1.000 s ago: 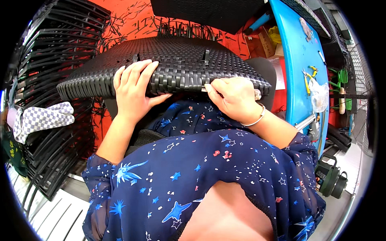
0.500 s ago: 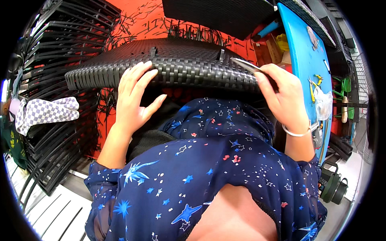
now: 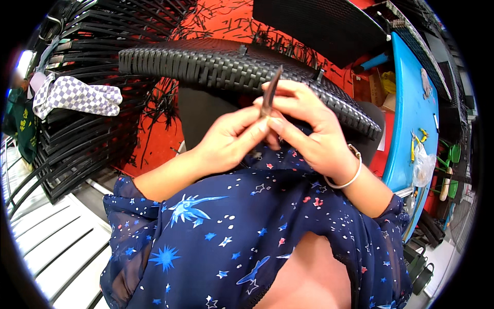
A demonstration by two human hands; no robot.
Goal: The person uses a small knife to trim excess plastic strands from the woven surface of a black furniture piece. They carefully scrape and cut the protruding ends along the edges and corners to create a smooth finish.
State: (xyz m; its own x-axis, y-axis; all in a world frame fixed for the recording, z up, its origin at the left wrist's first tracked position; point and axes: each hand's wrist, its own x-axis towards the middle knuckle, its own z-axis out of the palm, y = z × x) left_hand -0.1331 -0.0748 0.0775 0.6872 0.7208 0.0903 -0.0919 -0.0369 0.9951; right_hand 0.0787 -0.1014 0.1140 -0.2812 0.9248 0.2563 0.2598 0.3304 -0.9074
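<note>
A black woven wicker panel (image 3: 206,67) lies across my lap, curving from upper left to right. Both hands are raised in front of it, close to my chest. My right hand (image 3: 309,129) pinches a thin dark strip (image 3: 270,92) that stands nearly upright. My left hand (image 3: 231,139) has its thumb and fingertips pressed on the strip's lower end, touching the right fingers. A pale bangle (image 3: 352,172) circles my right wrist.
Stacked black woven frames (image 3: 77,139) stand at left, with a checkered cloth (image 3: 77,95) draped on them. Cut black strips litter the red floor (image 3: 226,20). A blue table (image 3: 411,113) with small tools runs along the right. White slats (image 3: 51,242) lie lower left.
Both hands left the panel's edge and came together in front of it. The right hand carried the dark strip inward, and the left hand now grips its lower end.
</note>
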